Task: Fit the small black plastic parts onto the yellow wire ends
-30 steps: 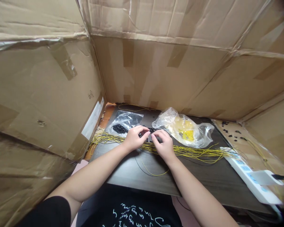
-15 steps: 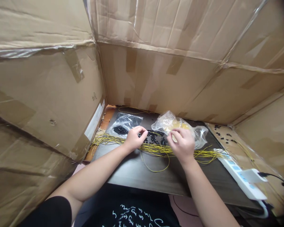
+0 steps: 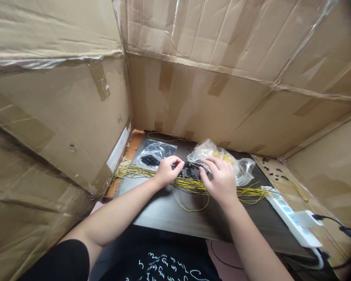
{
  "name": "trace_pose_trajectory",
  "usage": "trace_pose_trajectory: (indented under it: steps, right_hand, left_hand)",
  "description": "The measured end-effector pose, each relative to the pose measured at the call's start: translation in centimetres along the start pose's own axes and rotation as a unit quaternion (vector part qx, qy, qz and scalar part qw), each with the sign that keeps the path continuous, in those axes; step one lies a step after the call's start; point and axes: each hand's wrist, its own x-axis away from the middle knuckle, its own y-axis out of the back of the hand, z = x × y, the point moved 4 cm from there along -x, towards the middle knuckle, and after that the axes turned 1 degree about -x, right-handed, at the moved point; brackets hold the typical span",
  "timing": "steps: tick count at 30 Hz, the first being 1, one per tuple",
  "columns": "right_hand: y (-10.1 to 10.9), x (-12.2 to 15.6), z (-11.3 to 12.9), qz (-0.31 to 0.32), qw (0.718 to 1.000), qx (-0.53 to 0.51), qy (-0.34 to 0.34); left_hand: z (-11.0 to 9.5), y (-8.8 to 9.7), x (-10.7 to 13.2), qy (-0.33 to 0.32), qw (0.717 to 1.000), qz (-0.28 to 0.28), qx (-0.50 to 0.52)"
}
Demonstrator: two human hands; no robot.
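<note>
My left hand (image 3: 170, 171) is closed in a pinch, thumb against forefinger, on a thin yellow wire (image 3: 190, 211) whose loop hangs down toward the table's front. Facing it, my right hand (image 3: 221, 182) has thumb and forefinger apart, with nothing clearly between them. A short yellow stretch of wire shows between the hands. Below both hands a long bundle of yellow and black wires (image 3: 193, 185) lies across the table. Small black parts (image 3: 190, 168) are scattered just behind the bundle, partly hidden by my fingers.
A clear bag of black pieces (image 3: 150, 160) lies at the left rear. A crumpled clear bag (image 3: 245, 171) with yellowish contents sits behind my right hand. A white power strip (image 3: 292, 218) with a plugged charger runs along the right. Cardboard walls (image 3: 193, 101) enclose the dark table (image 3: 169, 214).
My right thumb and forefinger were pinched near a thin dark strand; now they are apart. My left hand keeps its pinch almost in place. The view has shifted slightly.
</note>
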Motion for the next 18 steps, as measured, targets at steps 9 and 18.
trace_pose_trajectory:
  steps: [9, 18]
  right_hand:
    - [-5.3, 1.5, -4.3, 0.19, 0.84, -0.43, -0.271]
    - [-5.0, 1.6, -4.4, 0.135, 0.84, -0.44, -0.287]
  left_hand:
    - [0.1, 0.1, -0.1, -0.003, 1.0, 0.0, 0.009]
    - [0.0, 0.0, 0.0, -0.013, 1.0, 0.008, 0.002]
